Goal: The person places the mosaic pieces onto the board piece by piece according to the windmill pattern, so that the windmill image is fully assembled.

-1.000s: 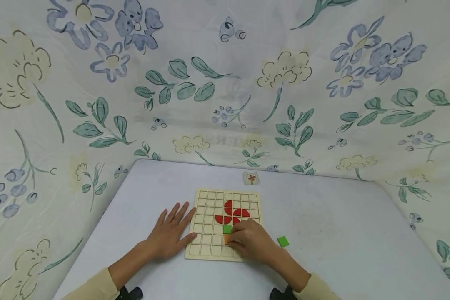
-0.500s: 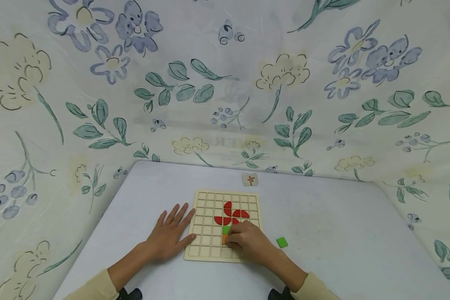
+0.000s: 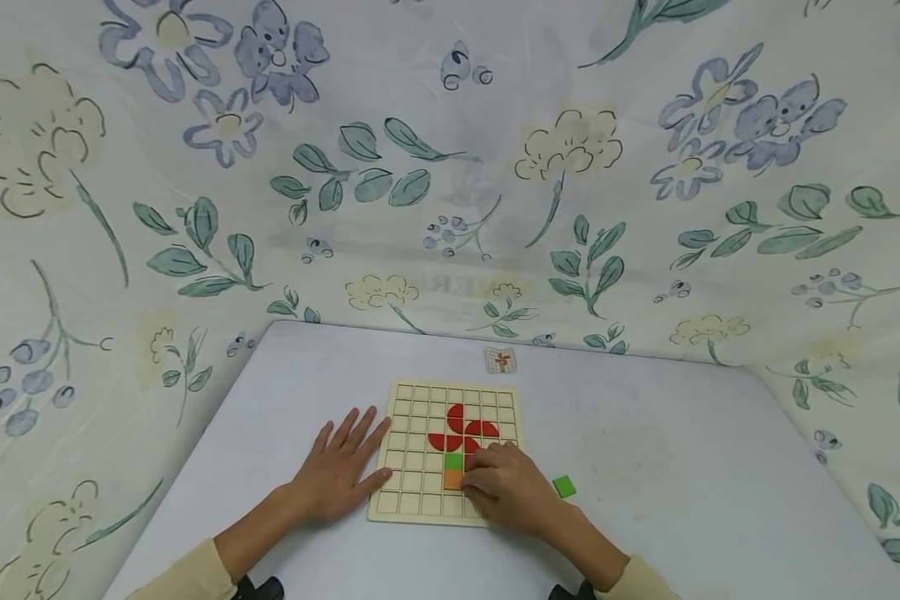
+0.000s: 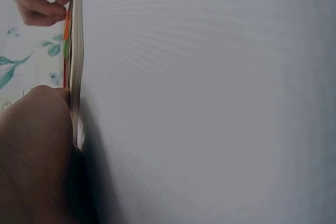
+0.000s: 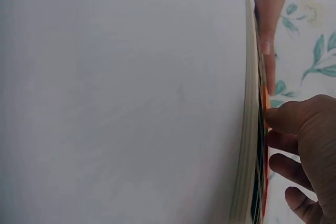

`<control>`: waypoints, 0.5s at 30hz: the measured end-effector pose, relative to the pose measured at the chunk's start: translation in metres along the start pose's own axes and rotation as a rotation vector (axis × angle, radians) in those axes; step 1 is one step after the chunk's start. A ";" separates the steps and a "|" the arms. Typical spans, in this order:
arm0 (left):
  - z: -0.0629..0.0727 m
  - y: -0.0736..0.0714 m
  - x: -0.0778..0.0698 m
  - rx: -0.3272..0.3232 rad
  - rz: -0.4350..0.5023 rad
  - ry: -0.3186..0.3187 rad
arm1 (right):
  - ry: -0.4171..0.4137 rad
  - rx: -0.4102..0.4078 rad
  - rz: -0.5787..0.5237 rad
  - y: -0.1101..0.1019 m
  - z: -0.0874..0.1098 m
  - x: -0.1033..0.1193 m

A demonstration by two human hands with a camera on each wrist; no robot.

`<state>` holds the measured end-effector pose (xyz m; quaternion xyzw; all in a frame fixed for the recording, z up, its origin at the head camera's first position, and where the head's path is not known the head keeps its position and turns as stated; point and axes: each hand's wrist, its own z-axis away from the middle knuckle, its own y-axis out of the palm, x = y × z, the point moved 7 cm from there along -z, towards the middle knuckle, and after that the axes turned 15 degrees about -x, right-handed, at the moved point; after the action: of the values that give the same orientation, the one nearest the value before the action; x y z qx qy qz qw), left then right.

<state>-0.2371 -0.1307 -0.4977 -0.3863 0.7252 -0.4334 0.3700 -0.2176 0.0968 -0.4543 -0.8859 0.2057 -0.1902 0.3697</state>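
A pale wooden grid board (image 3: 412,450) lies on the table. Curved red pieces (image 3: 456,414) form a pinwheel in its cells, with a green square tile (image 3: 453,461) and an orange square tile (image 3: 453,480) in line below. My right hand (image 3: 512,487) hangs over the board's lower right, fingers bent, the tips at the orange tile's right edge. Whether they pinch it is hidden; in the right wrist view the thumb (image 5: 286,116) touches the orange strip. My left hand (image 3: 341,469) lies flat with fingers spread, fingertips and thumb against the board's left edge.
A loose green square tile (image 3: 564,487) lies right of the board. Behind the board is a small card (image 3: 501,360) with a gridded red pinwheel picture. The white table (image 3: 645,442) meets a flower-printed cloth (image 3: 450,208) at the back and sides.
My right hand has drawn slightly to the right, uncovering more of the orange tile, which now sits squarely in its cell under the green one. The left hand has kept its place.
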 end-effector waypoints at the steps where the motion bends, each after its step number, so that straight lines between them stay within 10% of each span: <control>1: 0.000 0.000 0.000 0.004 -0.005 -0.001 | -0.005 -0.011 -0.003 -0.003 0.002 -0.001; 15: 0.000 0.002 0.000 0.008 -0.012 0.001 | 0.072 0.010 0.072 -0.032 0.028 -0.023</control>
<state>-0.2380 -0.1301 -0.4998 -0.3888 0.7214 -0.4387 0.3687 -0.2161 0.1452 -0.4530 -0.8687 0.2497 -0.2094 0.3730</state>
